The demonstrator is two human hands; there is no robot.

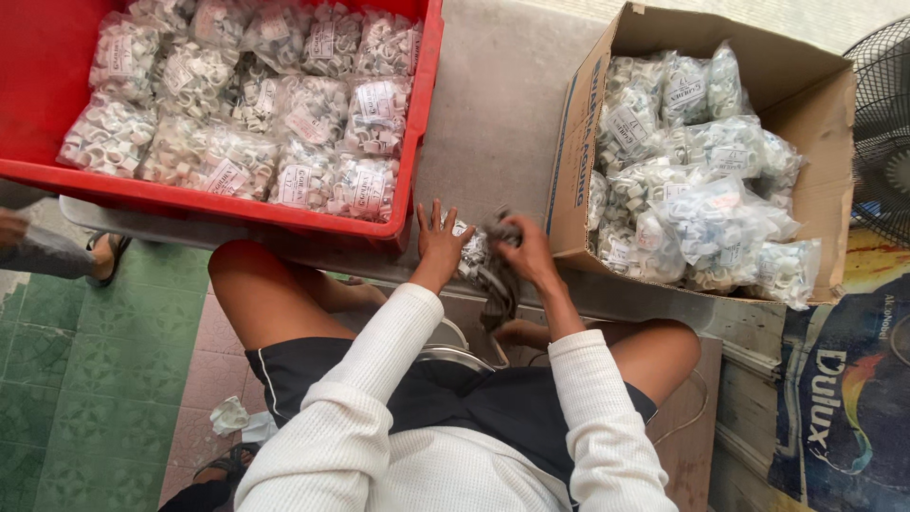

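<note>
My left hand (439,242) lies with fingers spread on a clear plastic bag of small white parts (473,258) at the edge of a grey bench. My right hand (527,252) grips the bag's twisted, dark-looking top just to the right of it. Both arms wear white knitted sleeves. The bag sits between a red crate (38,57) on the left and a cardboard box (578,161) on the right. Much of the bag is hidden by my hands.
The red crate holds several labelled bags of white parts (284,95); the cardboard box holds several more (692,161). A black fan (883,123) stands at far right, a printed sack (834,398) below it. Another person's foot in a sandal (106,254) shows at left on green floor tiles.
</note>
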